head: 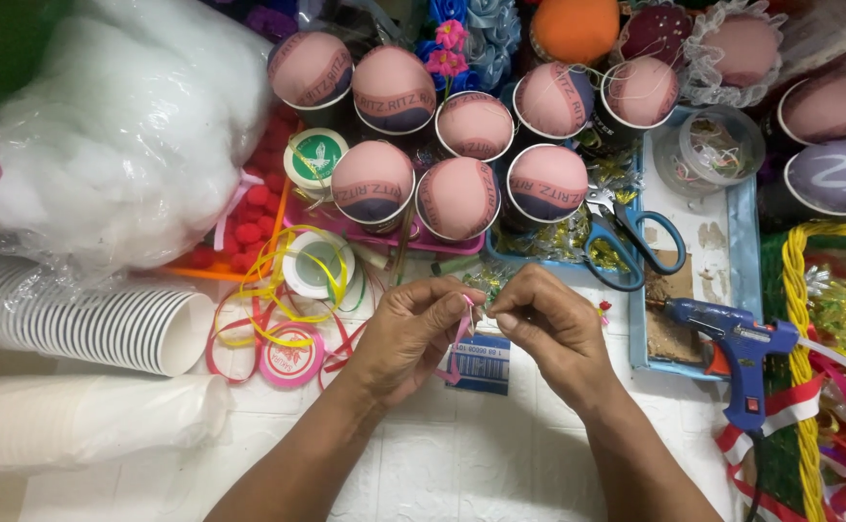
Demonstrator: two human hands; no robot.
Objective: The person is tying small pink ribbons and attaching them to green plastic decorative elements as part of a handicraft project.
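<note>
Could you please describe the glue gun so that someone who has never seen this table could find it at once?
Start at the light blue tray on the right side of the table, where blue-handled scissors lie. At the tray's lower edge, just right of the right hand, lies the glue gun. It is the only pistol-shaped tool there: blue, with its nozzle pointing left towards the hands.

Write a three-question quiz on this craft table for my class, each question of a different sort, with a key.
1. True or false: both hands pinch a pink ribbon.
2. Which tool lies nearest the right hand? A) glue gun B) hammer C) stapler
3. Fill in: the scissors have ___ handles.

Key: 1 true; 2 A; 3 blue.
</note>
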